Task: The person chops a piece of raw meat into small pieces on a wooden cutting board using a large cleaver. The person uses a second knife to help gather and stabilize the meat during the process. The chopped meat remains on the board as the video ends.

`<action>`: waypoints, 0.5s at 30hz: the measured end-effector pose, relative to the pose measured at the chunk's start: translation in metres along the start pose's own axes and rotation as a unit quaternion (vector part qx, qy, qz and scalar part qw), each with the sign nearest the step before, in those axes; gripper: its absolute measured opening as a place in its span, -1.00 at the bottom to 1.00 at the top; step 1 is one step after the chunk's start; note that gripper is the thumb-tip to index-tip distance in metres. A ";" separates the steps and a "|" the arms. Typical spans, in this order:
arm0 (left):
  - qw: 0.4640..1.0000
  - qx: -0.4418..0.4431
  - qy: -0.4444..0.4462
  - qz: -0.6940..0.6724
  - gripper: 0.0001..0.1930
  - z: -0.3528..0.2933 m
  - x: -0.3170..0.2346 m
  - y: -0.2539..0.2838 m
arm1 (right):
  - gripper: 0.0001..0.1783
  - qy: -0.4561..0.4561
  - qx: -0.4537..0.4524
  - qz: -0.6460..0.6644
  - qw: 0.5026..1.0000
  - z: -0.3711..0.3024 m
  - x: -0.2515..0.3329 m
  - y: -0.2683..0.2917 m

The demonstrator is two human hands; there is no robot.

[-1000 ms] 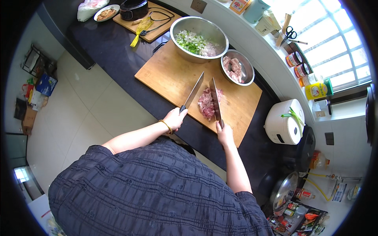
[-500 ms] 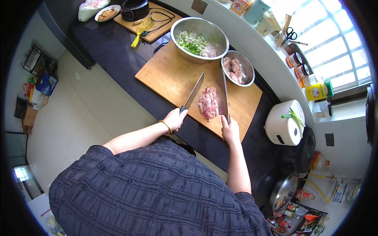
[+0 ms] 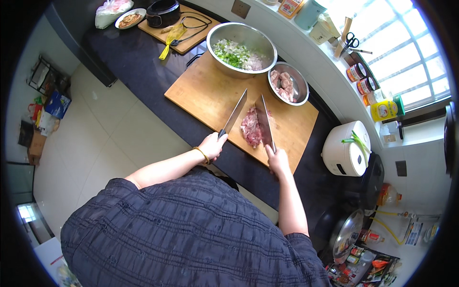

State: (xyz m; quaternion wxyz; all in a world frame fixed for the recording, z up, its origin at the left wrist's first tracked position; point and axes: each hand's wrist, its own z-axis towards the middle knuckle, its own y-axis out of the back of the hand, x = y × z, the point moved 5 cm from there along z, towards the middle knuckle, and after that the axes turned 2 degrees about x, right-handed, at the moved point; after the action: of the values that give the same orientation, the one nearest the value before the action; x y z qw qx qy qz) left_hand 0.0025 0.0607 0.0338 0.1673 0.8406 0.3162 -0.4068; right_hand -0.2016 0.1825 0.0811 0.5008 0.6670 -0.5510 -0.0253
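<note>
Bowl (image 3: pixel 224 29) holds chopped greens; smaller bowl (image 3: pixel 300 81) holds meat chunks.

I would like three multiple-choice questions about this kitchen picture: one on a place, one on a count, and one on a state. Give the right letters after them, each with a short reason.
1. Where does the chopped meat lie?
A. in the large steel bowl
B. on the wooden cutting board
C. on the white rice cooker

2. How many cleavers does the person hold?
A. none
B. one
C. two

3. What is the state of the large steel bowl?
A. filled with chopped greens and onion
B. empty
C. turned upside down

Answers:
1. B: the pink pile sits on the board between the two blades.
2. C: the left hand grips the left cleaver and the right hand grips the right cleaver.
3. A: green and white pieces show inside the upright bowl.
</note>
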 end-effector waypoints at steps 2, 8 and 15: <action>1.000 -0.001 0.002 0.000 -0.67 -0.002 -0.001 0.000 | -0.50 0.016 -0.002 0.036 0.999 -0.002 0.008 0.009; 1.000 0.004 -0.009 -0.004 -0.66 0.001 -0.001 -0.004 | -0.54 0.071 -0.078 -0.026 0.994 0.019 -0.032 -0.010; 1.000 0.000 -0.007 -0.004 -0.66 0.000 -0.001 -0.004 | -0.58 0.115 -0.089 0.045 0.988 0.023 -0.036 -0.009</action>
State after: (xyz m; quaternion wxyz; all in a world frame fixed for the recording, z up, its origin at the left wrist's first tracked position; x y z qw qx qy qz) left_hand -0.0011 0.0631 0.0344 0.1681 0.8363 0.3184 -0.4134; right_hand -0.2226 0.1941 0.0447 0.6185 0.5929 -0.5150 0.0255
